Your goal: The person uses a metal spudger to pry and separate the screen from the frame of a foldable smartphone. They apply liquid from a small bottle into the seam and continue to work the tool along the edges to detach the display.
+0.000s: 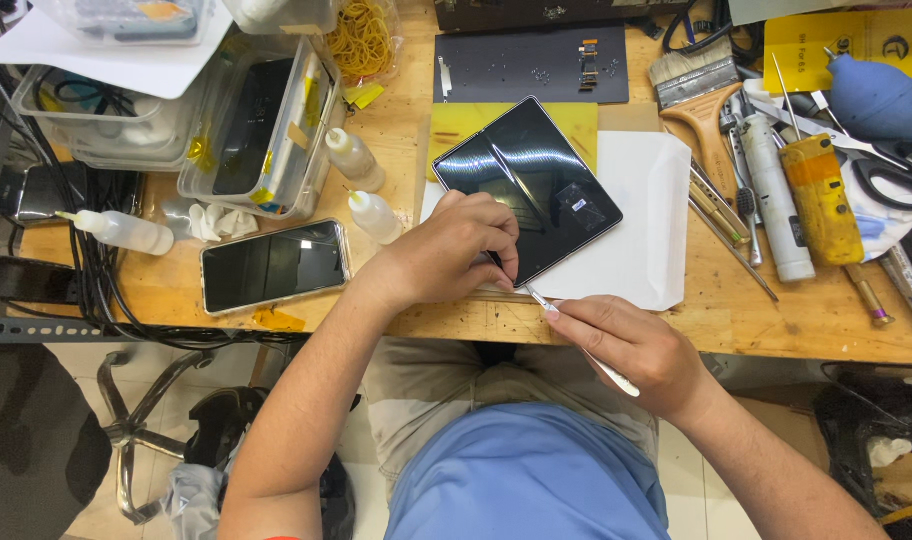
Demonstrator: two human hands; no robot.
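Observation:
A black foldable phone point(531, 180) lies open and flat on a white sheet point(646, 215) on the wooden workbench point(796, 310). My left hand point(456, 250) presses down on the phone's near corner with curled fingers. My right hand point(631, 345) grips a thin white-handled tool point(616, 378) like a pen. Its metal tip point(534, 295) touches the phone's near edge, just beside my left fingers.
A second phone point(274, 265) lies face up to the left. Three small squeeze bottles point(376, 215) stand near a clear plastic box point(266, 130). A brush point(698, 90), a blue air blower point(876, 95), scissors point(891, 180) and pens crowd the right side. A dark mat point(531, 65) holds small screws.

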